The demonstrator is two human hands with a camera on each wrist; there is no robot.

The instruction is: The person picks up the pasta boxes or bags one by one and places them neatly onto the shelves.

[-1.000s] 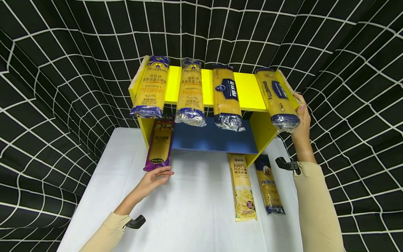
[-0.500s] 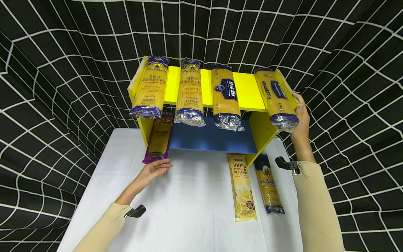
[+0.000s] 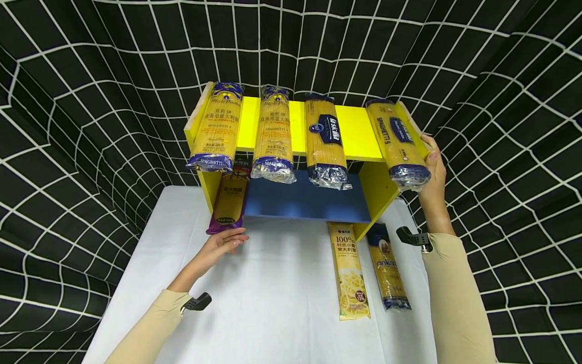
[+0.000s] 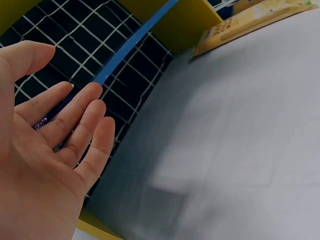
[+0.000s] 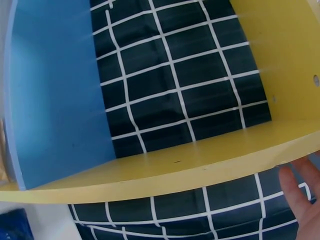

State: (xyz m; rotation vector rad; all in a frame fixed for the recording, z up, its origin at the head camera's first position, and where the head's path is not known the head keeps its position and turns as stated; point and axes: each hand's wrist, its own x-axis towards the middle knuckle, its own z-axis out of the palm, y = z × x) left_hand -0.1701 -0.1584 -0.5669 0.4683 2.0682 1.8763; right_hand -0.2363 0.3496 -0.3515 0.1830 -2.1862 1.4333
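In the head view, my left hand (image 3: 220, 249) has its fingers extended at the near end of a purple-and-gold pasta packet (image 3: 231, 199). That packet lies at the left of the blue middle shelf (image 3: 304, 197), its far end under the top board. The left wrist view shows the hand (image 4: 60, 140) with fingers slightly bent and a bit of purple wrapper behind them. My right hand (image 3: 434, 177) rests against the outer side of the yellow rack's right panel (image 3: 379, 189). Its fingertips touch the yellow panel (image 5: 200, 175) in the right wrist view; the rest of that hand is cut off.
Several spaghetti packets, including a La Sicilia one (image 3: 326, 141), lie spaced along the yellow top board (image 3: 356, 129). A cream pasta packet (image 3: 350, 273) and a blue-ended one (image 3: 388, 268) lie on the white table (image 3: 282, 303). Black gridded cloth (image 3: 291, 45) surrounds the rack.
My left hand has moved forward, and the purple packet has slid farther back onto the blue shelf. The right hand stays on the side panel.
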